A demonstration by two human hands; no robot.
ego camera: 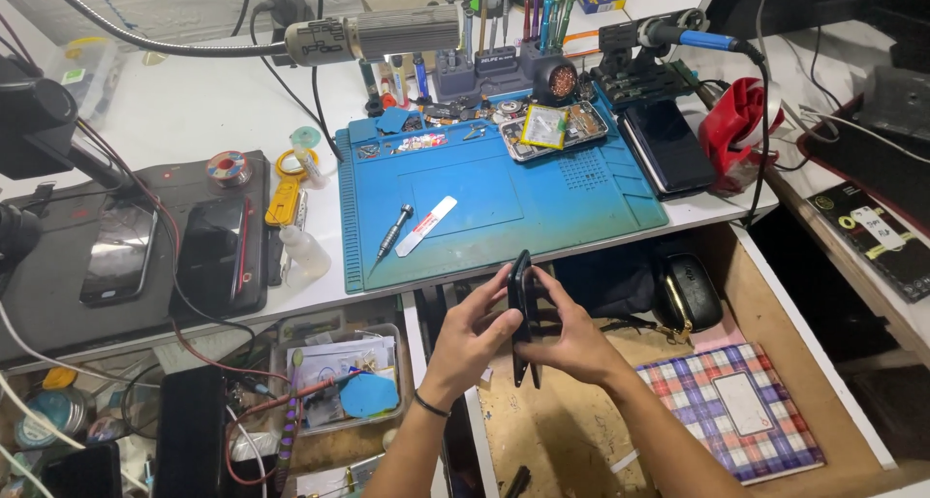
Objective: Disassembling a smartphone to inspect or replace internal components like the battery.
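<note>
Both my hands hold a black smartphone (522, 295) edge-on, upright, just below the front edge of the workbench. My left hand (472, 335) grips its left side with the fingers curled over the top. My right hand (572, 335) wraps the right side, thumb against the phone's edge. The phone hangs over an open wooden drawer (775, 304). On the bench above lies a blue work mat (504, 202) with a small screwdriver (393, 231) and a white flat pry tool (426, 226).
A dark phone (668, 147) lies right of the mat; two more phones (208, 256) rest on a black pad at left. A tool rack (504, 33), soldering iron (697, 35) and parts tray (557, 128) stand behind. The drawer holds a plaid notebook (731, 411) and black pouch (688, 293).
</note>
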